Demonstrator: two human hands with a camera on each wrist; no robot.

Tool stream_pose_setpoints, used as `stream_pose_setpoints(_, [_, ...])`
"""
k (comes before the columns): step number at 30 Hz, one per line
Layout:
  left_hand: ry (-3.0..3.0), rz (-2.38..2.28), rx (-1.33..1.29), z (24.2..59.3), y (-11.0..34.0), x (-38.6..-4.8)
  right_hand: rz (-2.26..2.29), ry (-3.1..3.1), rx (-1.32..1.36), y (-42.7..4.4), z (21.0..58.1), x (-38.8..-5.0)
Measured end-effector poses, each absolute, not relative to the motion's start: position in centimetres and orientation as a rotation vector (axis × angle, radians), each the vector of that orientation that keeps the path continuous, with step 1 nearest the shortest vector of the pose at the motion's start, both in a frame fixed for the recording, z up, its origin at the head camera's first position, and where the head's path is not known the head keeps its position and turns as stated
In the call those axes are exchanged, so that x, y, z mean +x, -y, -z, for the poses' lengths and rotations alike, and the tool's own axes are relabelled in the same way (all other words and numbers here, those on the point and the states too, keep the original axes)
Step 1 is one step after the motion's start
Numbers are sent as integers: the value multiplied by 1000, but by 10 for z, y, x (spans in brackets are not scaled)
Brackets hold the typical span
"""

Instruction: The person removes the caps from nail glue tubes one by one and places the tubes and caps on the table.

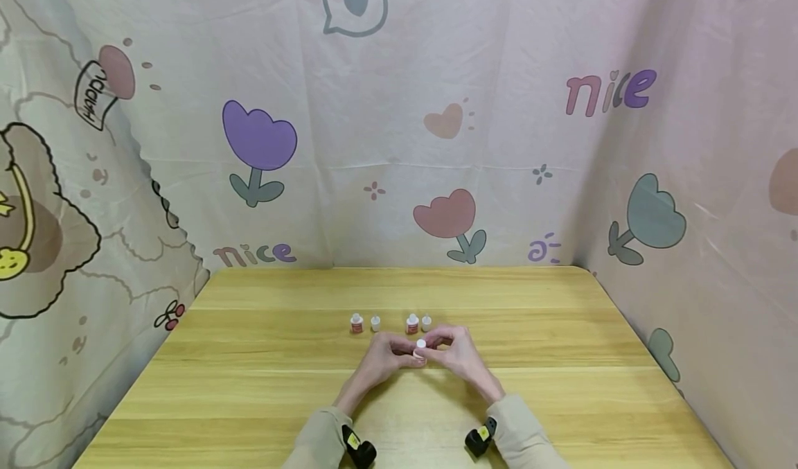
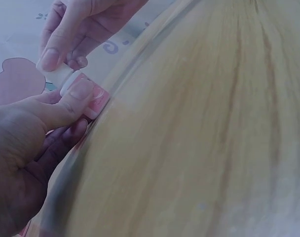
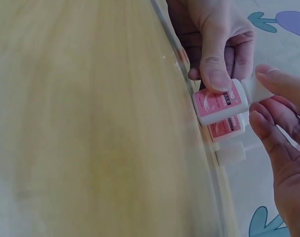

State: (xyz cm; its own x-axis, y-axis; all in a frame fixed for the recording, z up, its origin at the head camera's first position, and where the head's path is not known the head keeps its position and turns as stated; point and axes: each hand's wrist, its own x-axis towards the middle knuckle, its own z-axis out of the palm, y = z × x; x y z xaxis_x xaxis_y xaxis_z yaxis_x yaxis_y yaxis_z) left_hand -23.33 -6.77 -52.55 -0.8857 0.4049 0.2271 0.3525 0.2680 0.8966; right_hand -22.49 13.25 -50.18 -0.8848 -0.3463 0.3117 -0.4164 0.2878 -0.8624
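Note:
In the head view my left hand (image 1: 383, 358) and right hand (image 1: 460, 352) meet over the table around one small bottle. The left thumb and fingers grip its body, white with a pink label (image 3: 219, 103), as the right wrist view shows. My right thumb and fingers pinch the white cap (image 2: 56, 74) at the bottle's top. Just beyond the hands stand two similar bottles, one on the left (image 1: 357, 325) and one nearer the right hand (image 1: 412, 325). Each has a small white cap beside it, a left cap (image 1: 375, 324) and a right cap (image 1: 427, 323).
The light wood table (image 1: 249, 372) extends to both sides of the hands. Patterned cloth (image 1: 374, 109) hangs behind the table's far edge and along its sides. Black wrist cameras are strapped at the left sleeve (image 1: 321, 434) and the right sleeve (image 1: 524, 431).

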Motion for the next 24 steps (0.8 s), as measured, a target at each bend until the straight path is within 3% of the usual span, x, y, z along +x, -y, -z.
stream_pose_setpoints(11, [-2470, -1735, 729, 527, 69, -233, -1765, 2521, 679, -128, 467, -206])
stream_pose_setpoints(24, [-2510, -1738, 738, 529, 68, -234, -1766, 2395, 657, -124, 470, -208])
